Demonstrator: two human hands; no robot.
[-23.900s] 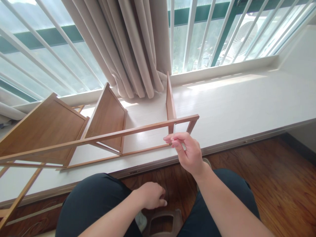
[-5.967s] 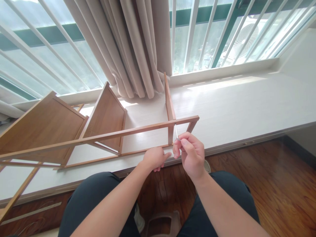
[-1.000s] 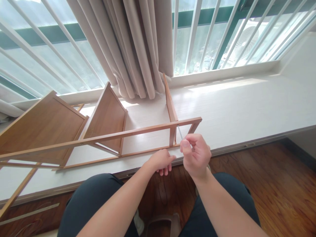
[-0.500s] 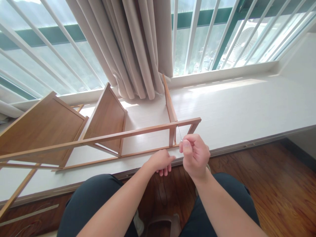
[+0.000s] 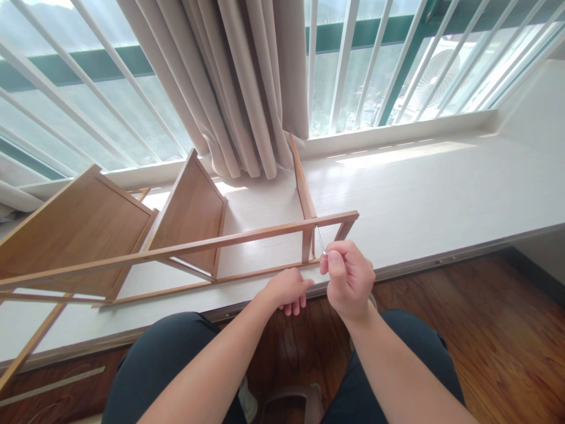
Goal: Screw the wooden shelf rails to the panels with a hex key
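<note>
Dark trousers at six o'clock, knees apart. Just beyond, left hand [image 5: 286,290] curled on the lower rail [image 5: 212,279] of a bamboo shelf frame [image 5: 185,250] lying on the white sill [image 5: 424,194]. Right hand [image 5: 349,277] pinching a thin metal key [image 5: 319,240], tip at the upper rail joint, one o'clock. Best kept square to the screw, frame braced. Curtain [image 5: 247,82] at twelve.

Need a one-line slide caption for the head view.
Right hand turns a thin metal hex key at the top rail of a wooden shelf frame lying on the white sill; left hand grips the frame's lower rail.
</note>
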